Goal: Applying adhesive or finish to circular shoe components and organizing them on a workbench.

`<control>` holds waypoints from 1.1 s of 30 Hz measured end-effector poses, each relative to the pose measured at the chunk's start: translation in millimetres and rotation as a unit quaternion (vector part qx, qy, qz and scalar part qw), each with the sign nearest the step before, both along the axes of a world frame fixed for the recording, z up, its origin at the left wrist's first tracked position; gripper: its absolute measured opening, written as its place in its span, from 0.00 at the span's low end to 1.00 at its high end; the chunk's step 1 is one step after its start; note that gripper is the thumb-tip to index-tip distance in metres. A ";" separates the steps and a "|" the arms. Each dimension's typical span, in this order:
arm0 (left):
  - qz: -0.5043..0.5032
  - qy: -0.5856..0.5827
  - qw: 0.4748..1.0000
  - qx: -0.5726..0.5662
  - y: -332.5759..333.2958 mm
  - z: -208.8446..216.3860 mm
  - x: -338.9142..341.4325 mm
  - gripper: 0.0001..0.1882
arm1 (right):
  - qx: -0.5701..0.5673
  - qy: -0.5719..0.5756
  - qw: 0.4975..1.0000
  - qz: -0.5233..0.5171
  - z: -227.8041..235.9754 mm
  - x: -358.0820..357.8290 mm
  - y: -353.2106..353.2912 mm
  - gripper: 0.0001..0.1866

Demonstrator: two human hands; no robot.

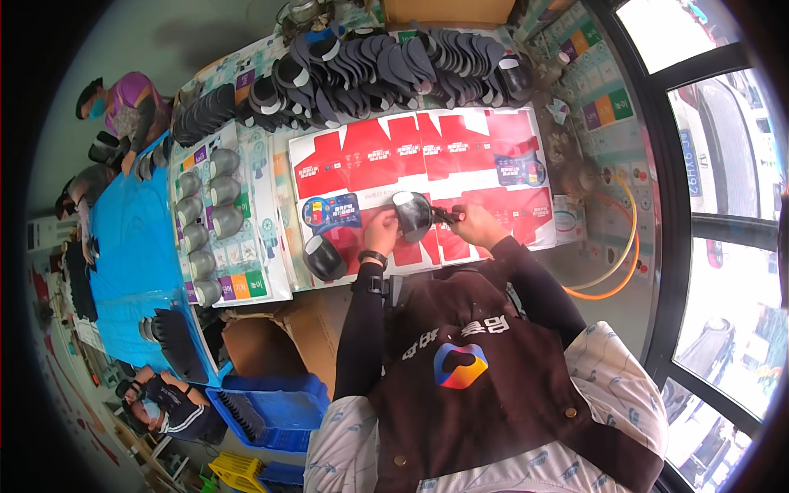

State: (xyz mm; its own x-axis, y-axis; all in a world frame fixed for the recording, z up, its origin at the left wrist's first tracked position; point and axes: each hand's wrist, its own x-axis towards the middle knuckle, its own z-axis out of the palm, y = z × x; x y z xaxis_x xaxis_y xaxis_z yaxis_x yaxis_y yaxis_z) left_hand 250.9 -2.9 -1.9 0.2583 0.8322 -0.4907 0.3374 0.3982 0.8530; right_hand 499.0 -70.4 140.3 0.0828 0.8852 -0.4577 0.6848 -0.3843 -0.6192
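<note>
A blue crate [288, 404] holds dark pieces [241, 421]. The left hand [380, 232] pinches a black cup [413, 218] by its left edge; the right hand [477, 227] clasps a dark tool [445, 215] at its right.

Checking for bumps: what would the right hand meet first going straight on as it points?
Likely the black cup-shaped piece at the left hand; the tool in the right hand may touch it.

A cardboard box [448, 11] stood at the top edge, an open carton [316, 329] left of lower centre. Below lay a blue crate [279, 403] and a yellow crate [238, 470]. A blue table [123, 246] filled the left. An orange hose [596, 294] curved at right, near a window [723, 228].
</note>
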 end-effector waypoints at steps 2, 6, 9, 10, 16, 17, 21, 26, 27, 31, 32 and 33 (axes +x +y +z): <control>-0.006 0.009 1.000 0.000 -0.2 -4.1 -3.5 0.16 | -0.009 0.016 1.000 0.002 8.9 -6.4 2.9 0.16; -0.045 0.026 0.998 0.024 1.7 -9.5 -7.6 0.17 | 0.066 0.073 0.994 -0.042 12.0 -16.6 13.1 0.15; -0.028 0.008 1.000 -0.007 0.9 -12.4 -10.4 0.17 | -0.009 0.060 0.996 0.067 15.9 -10.4 18.8 0.16; -0.021 0.008 1.000 -0.013 0.6 -8.6 -6.8 0.18 | 0.007 0.058 0.997 0.055 17.4 -8.7 16.6 0.16; -0.015 0.008 0.999 -0.030 1.6 -2.6 -4.0 0.18 | -0.021 0.082 0.995 0.056 17.0 -3.2 20.9 0.21; -0.013 0.008 0.999 -0.039 2.0 -1.6 -2.8 0.18 | -0.022 0.082 0.995 0.055 15.2 -3.7 17.8 0.21; 0.001 -0.007 0.999 -0.041 0.7 -13.5 -11.1 0.18 | 0.031 0.064 0.997 0.010 7.4 -9.1 11.5 0.16; -0.006 -0.010 0.999 -0.041 -1.8 -11.6 -9.4 0.19 | -0.076 0.085 0.990 0.084 32.7 -9.1 14.2 0.19; -0.009 -0.011 0.999 -0.040 0.2 -8.5 -6.3 0.19 | -0.075 0.084 0.990 0.081 27.8 -6.2 11.7 0.19; -0.007 -0.016 0.999 -0.046 -0.1 -7.3 -8.9 0.19 | -0.019 0.064 0.998 0.018 10.1 -8.4 3.6 0.17; -0.007 -0.012 0.999 -0.040 -0.6 -7.5 -10.5 0.19 | -0.024 0.104 0.994 -0.016 11.5 -11.0 2.5 0.16; -0.007 -0.012 0.999 -0.040 -1.2 -6.3 -8.9 0.19 | -0.025 0.104 0.994 -0.016 9.6 -10.9 0.1 0.16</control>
